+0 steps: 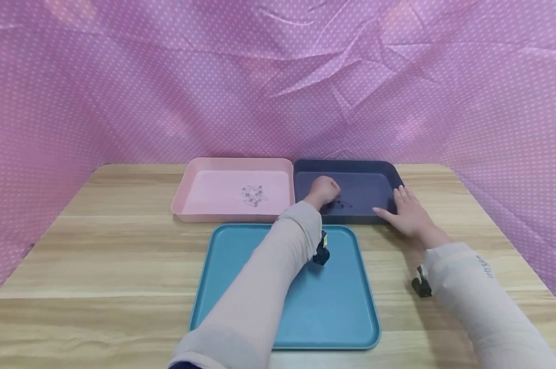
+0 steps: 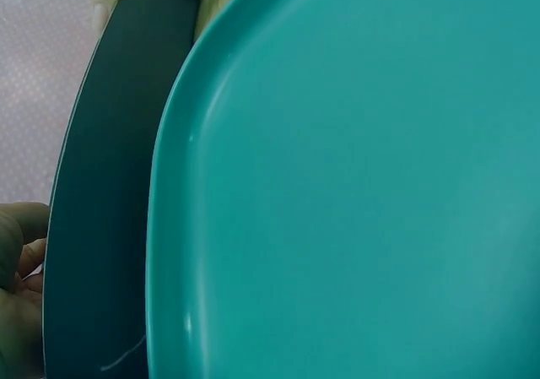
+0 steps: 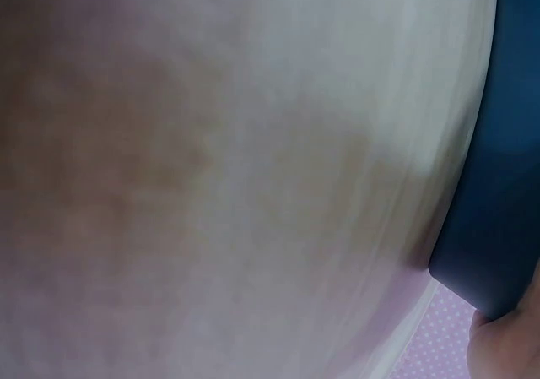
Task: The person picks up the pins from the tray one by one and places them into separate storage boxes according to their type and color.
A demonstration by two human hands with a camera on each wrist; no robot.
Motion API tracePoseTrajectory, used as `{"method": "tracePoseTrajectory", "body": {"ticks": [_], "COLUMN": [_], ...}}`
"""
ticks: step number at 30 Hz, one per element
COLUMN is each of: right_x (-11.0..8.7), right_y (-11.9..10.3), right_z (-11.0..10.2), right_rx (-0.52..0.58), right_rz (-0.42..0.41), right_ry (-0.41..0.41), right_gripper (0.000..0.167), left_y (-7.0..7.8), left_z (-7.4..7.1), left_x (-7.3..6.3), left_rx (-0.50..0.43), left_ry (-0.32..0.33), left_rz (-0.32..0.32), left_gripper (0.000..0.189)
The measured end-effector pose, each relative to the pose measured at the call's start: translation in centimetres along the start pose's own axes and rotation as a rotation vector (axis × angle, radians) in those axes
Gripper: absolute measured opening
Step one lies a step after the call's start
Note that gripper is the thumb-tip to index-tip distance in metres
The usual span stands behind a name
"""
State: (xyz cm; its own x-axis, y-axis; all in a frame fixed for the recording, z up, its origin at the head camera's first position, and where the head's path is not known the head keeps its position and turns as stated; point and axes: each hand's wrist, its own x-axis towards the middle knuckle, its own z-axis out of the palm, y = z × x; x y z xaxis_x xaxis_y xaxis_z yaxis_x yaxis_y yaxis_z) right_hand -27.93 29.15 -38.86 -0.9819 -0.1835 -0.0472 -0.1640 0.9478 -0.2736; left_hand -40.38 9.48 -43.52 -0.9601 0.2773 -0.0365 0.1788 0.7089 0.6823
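My left hand (image 1: 323,189) is over the left part of the navy tray (image 1: 370,187), its fingers curled in. Just beside it in the tray lie thin dark looped bands (image 1: 342,203), partly hidden by the hand. In the left wrist view the left hand (image 2: 21,286) shows curled fingers beyond the tray wall (image 2: 101,185); I cannot tell whether a band is in them. At the tray's right front corner rests my right hand (image 1: 408,212), fingers spread over the rim and thumb out to the left. The right wrist view catches part of this hand (image 3: 510,341) against the tray's side.
A pink tray (image 1: 208,189), left of the navy one, holds a small heap of similar looped bands (image 1: 253,196). In front lies a flat teal tray (image 1: 337,307) under my left forearm. A pink dotted cloth (image 1: 213,92) hangs behind the wooden table (image 1: 111,277).
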Motion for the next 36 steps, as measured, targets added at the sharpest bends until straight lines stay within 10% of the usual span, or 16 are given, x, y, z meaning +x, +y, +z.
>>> {"method": "tracePoseTrajectory", "body": {"ticks": [10, 26, 36], "right_x": [0.0, 0.0, 0.0], "right_y": [0.0, -0.1, -0.1], "right_z": [0.1, -0.2, -0.1], "right_rx": [0.003, 0.0, -0.004], "right_rz": [0.009, 0.015, 0.01], "right_ry": [0.004, -0.007, -0.014], "right_gripper": [0.093, 0.093, 0.093], "left_y": [3.4, 1.7, 0.1], "left_z": [-6.3, -10.5, -12.1], "left_x": [-7.2, -11.6, -14.1], "left_rx": [-0.137, -0.447, -0.372], "left_ry": [-0.064, -0.197, -0.23], "left_rz": [0.006, -0.123, -0.087], "left_gripper": [0.015, 0.018, 0.018]}}
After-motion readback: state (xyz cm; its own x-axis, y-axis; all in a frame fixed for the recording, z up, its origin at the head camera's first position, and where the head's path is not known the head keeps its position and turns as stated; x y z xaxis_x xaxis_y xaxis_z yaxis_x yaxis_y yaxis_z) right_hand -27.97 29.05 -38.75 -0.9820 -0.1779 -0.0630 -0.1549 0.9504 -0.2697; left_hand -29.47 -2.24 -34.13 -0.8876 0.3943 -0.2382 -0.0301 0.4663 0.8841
